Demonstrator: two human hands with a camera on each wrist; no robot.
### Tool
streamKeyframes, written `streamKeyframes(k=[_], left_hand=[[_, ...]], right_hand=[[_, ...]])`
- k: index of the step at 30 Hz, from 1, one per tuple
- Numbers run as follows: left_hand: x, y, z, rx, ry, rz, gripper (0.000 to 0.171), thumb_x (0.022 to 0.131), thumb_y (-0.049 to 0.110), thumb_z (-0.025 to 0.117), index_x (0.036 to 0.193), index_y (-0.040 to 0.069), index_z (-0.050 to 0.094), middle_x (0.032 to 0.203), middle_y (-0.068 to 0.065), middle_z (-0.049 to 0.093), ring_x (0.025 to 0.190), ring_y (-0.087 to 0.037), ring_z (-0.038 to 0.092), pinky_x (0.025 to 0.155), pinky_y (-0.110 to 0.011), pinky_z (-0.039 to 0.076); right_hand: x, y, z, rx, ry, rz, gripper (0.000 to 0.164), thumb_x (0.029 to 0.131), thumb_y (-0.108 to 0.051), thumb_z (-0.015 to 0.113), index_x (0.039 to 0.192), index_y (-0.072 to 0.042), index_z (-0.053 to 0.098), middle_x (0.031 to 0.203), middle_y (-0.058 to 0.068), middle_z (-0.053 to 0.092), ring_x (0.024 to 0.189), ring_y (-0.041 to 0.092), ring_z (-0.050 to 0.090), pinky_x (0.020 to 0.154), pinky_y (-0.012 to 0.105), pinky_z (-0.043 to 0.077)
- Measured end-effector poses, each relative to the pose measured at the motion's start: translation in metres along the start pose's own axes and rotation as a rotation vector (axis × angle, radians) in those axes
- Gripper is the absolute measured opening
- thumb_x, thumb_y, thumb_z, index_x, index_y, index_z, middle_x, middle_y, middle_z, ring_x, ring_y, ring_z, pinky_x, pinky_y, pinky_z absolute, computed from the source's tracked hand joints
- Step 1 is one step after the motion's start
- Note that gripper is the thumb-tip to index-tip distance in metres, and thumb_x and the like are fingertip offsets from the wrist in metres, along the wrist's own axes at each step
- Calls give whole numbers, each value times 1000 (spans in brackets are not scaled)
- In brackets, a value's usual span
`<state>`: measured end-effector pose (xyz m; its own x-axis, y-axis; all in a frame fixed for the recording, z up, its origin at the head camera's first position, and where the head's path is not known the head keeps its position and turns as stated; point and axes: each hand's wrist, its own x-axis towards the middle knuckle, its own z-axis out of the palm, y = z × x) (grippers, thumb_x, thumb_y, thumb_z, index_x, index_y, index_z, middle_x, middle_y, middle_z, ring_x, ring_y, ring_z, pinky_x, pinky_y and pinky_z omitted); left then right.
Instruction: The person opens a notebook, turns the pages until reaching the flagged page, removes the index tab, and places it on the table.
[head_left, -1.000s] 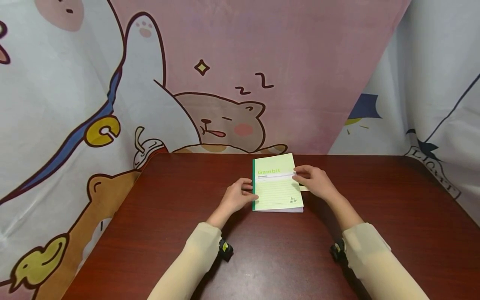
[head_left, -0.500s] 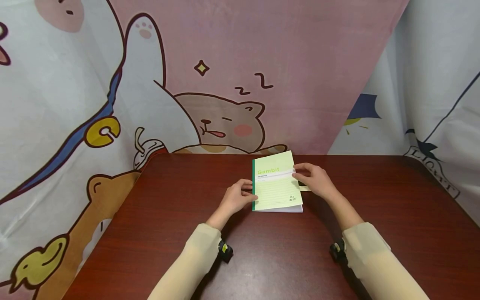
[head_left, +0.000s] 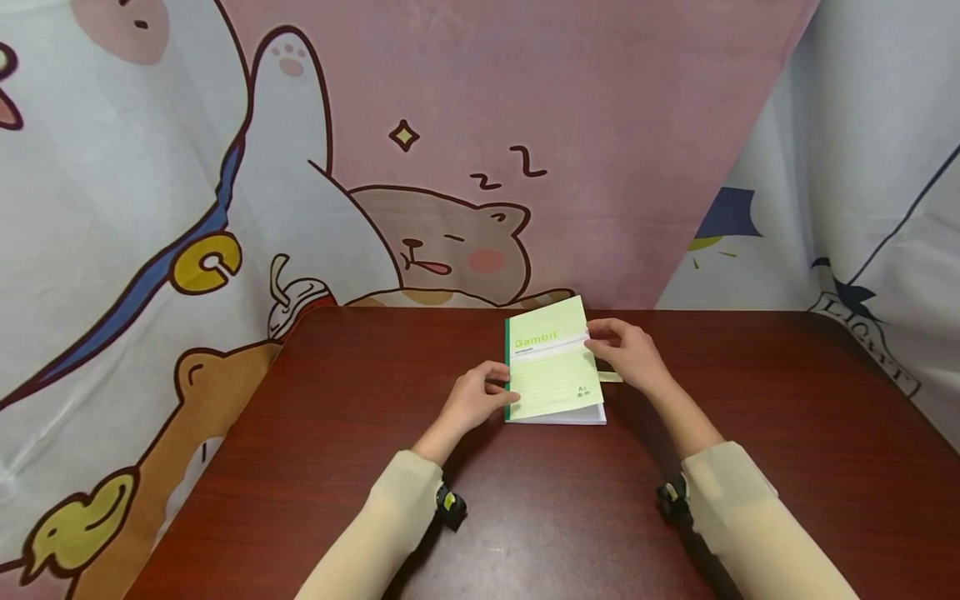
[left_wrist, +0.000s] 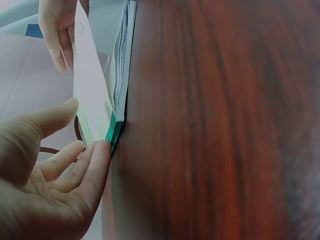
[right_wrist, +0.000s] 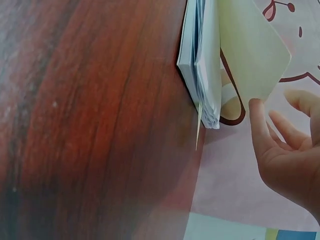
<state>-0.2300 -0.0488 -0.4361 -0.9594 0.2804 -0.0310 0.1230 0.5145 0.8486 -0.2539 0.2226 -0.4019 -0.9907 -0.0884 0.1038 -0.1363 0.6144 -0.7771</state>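
Observation:
A pale green notebook [head_left: 551,375] printed "Gambit", with a green spine, lies on the table, its front cover tilted up off the white pages. My left hand [head_left: 474,393] holds it at the spine; in the left wrist view the thumb lies against the cover and the fingertips are at the green spine [left_wrist: 114,131]. At the cover's free edge is my right hand [head_left: 628,357]. In the right wrist view one fingertip touches the lifted cover [right_wrist: 250,45], with the thumb apart from it. A narrow cream strip [head_left: 611,377] sticks out from between the pages [right_wrist: 209,85].
The notebook lies near the far edge of the dark reddish-brown wooden table [head_left: 562,517]. Behind it hangs a pink and white cloth [head_left: 622,150] with cartoon animals. Both wrists wear small black devices, the left one [head_left: 452,504] and the right one [head_left: 672,502].
The notebook's cover has risen at its right side, showing more of the white pages. My right hand has moved slightly up with it, while my left hand stays at the spine.

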Motion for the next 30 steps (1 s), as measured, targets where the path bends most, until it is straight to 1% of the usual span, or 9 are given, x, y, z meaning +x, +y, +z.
streamKeyframes(k=[3, 4, 7, 10, 15, 19, 25, 30], left_hand=[[-2, 1, 1, 2, -5, 10, 42, 89, 20, 76, 127, 7, 62, 123, -11, 69, 106, -28, 67, 76, -30, 55], [-2, 2, 1, 6, -6, 14, 42, 89, 20, 76, 126, 6, 62, 123, -11, 69, 106, -27, 68, 77, -30, 55], [-3, 3, 1, 11, -8, 24, 42, 89, 21, 76, 125, 7, 63, 121, -11, 70, 105, -27, 68, 79, -31, 56], [-4, 4, 2, 16, -8, 40, 42, 88, 21, 77, 124, 6, 63, 120, -11, 70, 105, -27, 68, 81, -32, 55], [-6, 5, 4, 32, -12, 62, 42, 87, 20, 78, 123, 6, 64, 120, -11, 70, 104, -26, 69, 83, -32, 55], [-7, 7, 5, 33, -12, 66, 43, 86, 21, 79, 123, 7, 64, 120, -10, 70, 102, -25, 69, 81, -31, 55], [-9, 10, 8, 35, 5, 69, 43, 83, 20, 82, 121, 7, 65, 118, -9, 71, 100, -23, 70, 79, -28, 55], [-10, 9, 10, 27, 16, 75, 43, 82, 19, 83, 119, 7, 66, 117, -9, 71, 101, -24, 69, 80, -27, 54]], right_hand=[[1, -1, 0, 32, 2, 7, 41, 97, -16, 63, 133, 4, 57, 132, 27, 61, 110, 36, 65, 76, 20, 51], [1, -2, 1, 48, -1, 13, 41, 97, -15, 63, 134, 4, 56, 132, 27, 61, 109, 36, 66, 77, 22, 54], [2, -4, 1, 106, -12, 31, 43, 98, -14, 62, 136, 5, 54, 134, 27, 58, 108, 36, 66, 82, 33, 59], [3, -7, 2, 156, -18, 50, 45, 98, -12, 61, 139, 5, 51, 136, 27, 57, 108, 35, 66, 87, 44, 58], [4, -11, 4, 204, -25, 62, 49, 97, -8, 62, 142, 5, 47, 136, 29, 56, 106, 29, 65, 87, 44, 57], [4, -14, 5, 234, -36, 60, 52, 96, -7, 63, 143, 6, 45, 134, 31, 57, 101, 24, 67, 85, 44, 58], [2, -19, 6, 258, -43, 49, 54, 95, -7, 64, 144, 6, 44, 132, 33, 58, 94, 19, 68, 84, 48, 58], [1, -21, 6, 268, -39, 42, 53, 96, -8, 63, 144, 6, 45, 130, 32, 59, 90, 14, 68, 84, 49, 58]])
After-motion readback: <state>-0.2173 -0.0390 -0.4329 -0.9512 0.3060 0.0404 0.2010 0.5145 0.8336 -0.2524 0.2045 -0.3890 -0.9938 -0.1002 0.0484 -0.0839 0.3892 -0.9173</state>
